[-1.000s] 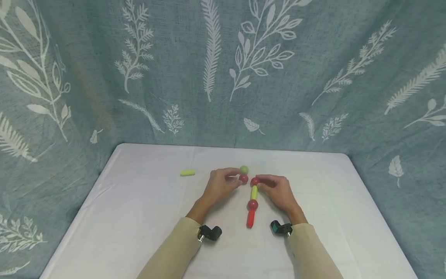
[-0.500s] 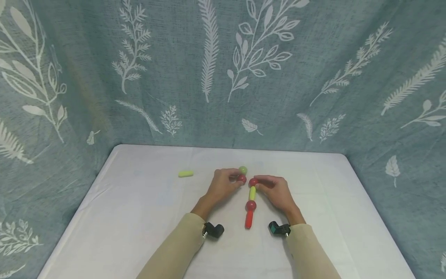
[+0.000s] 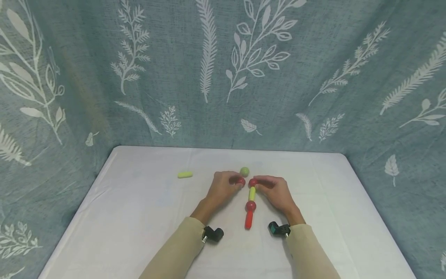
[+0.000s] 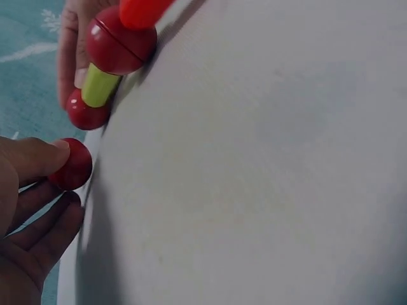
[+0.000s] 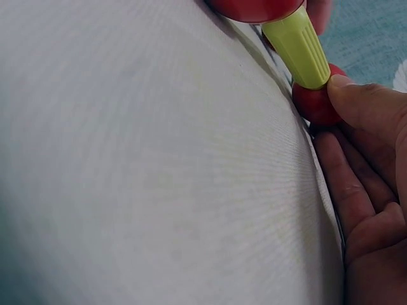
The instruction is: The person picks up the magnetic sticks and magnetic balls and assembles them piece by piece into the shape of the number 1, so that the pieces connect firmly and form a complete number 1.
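Pinching a loose red ball (image 3: 241, 181) between thumb and fingers with the left hand (image 3: 221, 190), near the middle of the worktop (image 3: 122, 224). Gripping the red end ball (image 3: 253, 182) of a joined chain between thumb and fingers with the right hand (image 3: 277, 192), just beside the loose red ball but not touching.

Running from the red end ball toward the near side in an almost straight line: a yellow-green rod (image 3: 252, 193), next a red middle ball (image 3: 251, 206), last a red rod (image 3: 248, 220). Ridged lengthwise on the yellow-green rod, seen from the right wrist; ringed by a fine seam on the red middle ball, seen from the left.

In both wrist views, loosely bent below the pinched balls: the lower fingers of each hand.

Just beyond the loose red ball, near the left index fingertip, a green ball (image 3: 244, 172); too small a gap to tell whether touching the finger. Lying farther left, well apart from both hands, a second yellow-green rod (image 3: 185, 174), set roughly sideways.

Clothed in beige sleeves (image 3: 174, 248) on both arms, with a black wrist camera (image 3: 213, 234) at each cuff. Spread with white cloth across the worktop; hung behind with blue-green fabric (image 3: 167, 73) printed with pale leaves and sprigs.
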`<action>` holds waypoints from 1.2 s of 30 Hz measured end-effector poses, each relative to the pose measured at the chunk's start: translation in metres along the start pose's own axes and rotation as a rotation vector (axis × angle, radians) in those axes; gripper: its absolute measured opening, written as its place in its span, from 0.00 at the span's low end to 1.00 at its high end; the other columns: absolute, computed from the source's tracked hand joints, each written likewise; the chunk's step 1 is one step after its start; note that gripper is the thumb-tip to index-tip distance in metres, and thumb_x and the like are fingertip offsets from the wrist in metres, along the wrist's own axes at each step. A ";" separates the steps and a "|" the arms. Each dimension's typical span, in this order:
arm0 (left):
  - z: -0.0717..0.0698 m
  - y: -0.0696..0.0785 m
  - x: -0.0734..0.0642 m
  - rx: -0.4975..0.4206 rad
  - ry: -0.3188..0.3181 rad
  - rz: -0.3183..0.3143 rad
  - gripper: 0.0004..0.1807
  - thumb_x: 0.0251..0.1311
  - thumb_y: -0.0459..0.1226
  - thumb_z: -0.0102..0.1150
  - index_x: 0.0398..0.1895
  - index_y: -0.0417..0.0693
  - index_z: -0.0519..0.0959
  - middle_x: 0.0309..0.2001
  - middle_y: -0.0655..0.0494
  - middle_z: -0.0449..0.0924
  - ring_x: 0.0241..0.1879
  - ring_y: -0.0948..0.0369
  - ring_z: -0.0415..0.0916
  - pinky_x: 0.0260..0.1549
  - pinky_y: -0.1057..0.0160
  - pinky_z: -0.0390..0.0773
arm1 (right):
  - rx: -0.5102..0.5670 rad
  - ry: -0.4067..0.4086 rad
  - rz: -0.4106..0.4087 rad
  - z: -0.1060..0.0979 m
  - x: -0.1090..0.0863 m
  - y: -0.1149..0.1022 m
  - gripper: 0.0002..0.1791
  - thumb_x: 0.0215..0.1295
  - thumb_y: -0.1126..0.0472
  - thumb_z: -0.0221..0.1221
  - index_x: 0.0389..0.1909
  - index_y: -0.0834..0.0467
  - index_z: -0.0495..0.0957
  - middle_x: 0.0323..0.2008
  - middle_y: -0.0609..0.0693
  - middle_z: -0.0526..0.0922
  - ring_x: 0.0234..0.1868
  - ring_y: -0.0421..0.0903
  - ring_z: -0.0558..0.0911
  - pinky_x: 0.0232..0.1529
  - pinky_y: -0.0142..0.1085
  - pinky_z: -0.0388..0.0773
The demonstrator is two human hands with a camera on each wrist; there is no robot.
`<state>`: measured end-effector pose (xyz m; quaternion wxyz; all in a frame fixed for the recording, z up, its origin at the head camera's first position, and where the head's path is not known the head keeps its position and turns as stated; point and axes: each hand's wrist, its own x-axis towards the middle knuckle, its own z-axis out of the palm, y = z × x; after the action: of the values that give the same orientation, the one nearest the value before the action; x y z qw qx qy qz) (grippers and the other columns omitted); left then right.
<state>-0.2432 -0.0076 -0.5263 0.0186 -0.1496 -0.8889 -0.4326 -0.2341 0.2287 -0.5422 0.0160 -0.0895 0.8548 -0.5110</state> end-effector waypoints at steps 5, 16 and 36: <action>-0.011 0.004 -0.016 -0.023 0.039 0.004 0.15 0.65 0.35 0.77 0.55 0.45 0.91 0.50 0.51 0.94 0.52 0.54 0.90 0.57 0.52 0.89 | -0.002 0.006 -0.015 0.000 0.000 0.000 0.17 0.71 0.59 0.73 0.60 0.49 0.90 0.55 0.44 0.93 0.68 0.49 0.86 0.74 0.52 0.78; -0.030 0.011 -0.061 -0.078 -0.018 0.017 0.16 0.62 0.30 0.78 0.53 0.42 0.90 0.49 0.50 0.94 0.49 0.57 0.91 0.54 0.54 0.90 | -0.018 0.010 0.008 0.005 -0.001 0.001 0.17 0.72 0.60 0.73 0.59 0.49 0.90 0.55 0.45 0.93 0.69 0.50 0.85 0.74 0.53 0.78; -0.009 0.042 -0.126 -0.191 -0.249 -0.047 0.11 0.57 0.31 0.81 0.44 0.43 0.92 0.34 0.59 0.93 0.33 0.72 0.85 0.38 0.71 0.85 | 0.009 0.013 0.008 0.000 -0.001 0.001 0.16 0.72 0.59 0.73 0.59 0.49 0.90 0.54 0.45 0.94 0.69 0.49 0.85 0.74 0.54 0.78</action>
<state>-0.1123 -0.0216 -0.5086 -0.1162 -0.1822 -0.8424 -0.4936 -0.2335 0.2289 -0.5429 0.0128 -0.0825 0.8528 -0.5154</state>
